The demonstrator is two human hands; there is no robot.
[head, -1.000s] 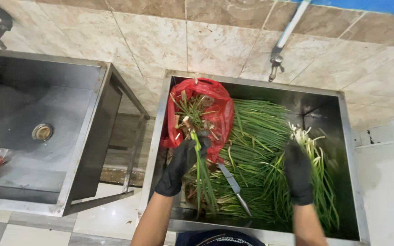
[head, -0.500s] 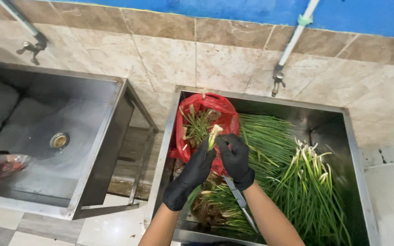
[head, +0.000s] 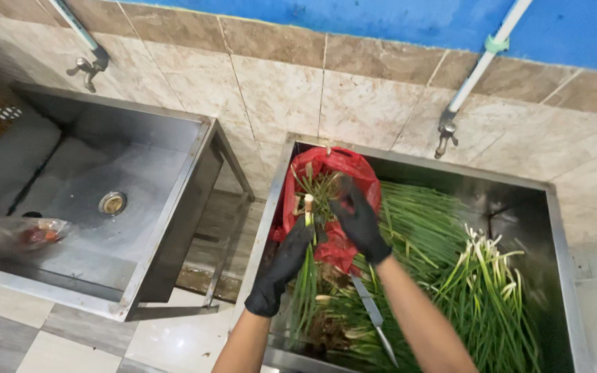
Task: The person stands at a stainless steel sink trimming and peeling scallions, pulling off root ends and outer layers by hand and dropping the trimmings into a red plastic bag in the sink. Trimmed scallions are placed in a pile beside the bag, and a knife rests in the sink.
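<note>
At far left, I see a steel sink point(head: 139, 173) with a clear plastic bag point(head: 15, 235) lying in it, below a wall tap point(head: 86, 68). Moving right, a second sink point(head: 561, 276) holds heaped green onions point(head: 478, 290). My black-gloved left hand point(head: 291, 259) has its fingers closed around an onion stalk point(head: 307, 207). My right hand point(head: 357, 217) pinches a red plastic bag point(head: 333, 166). A knife point(head: 371, 314) lies below them.
</note>
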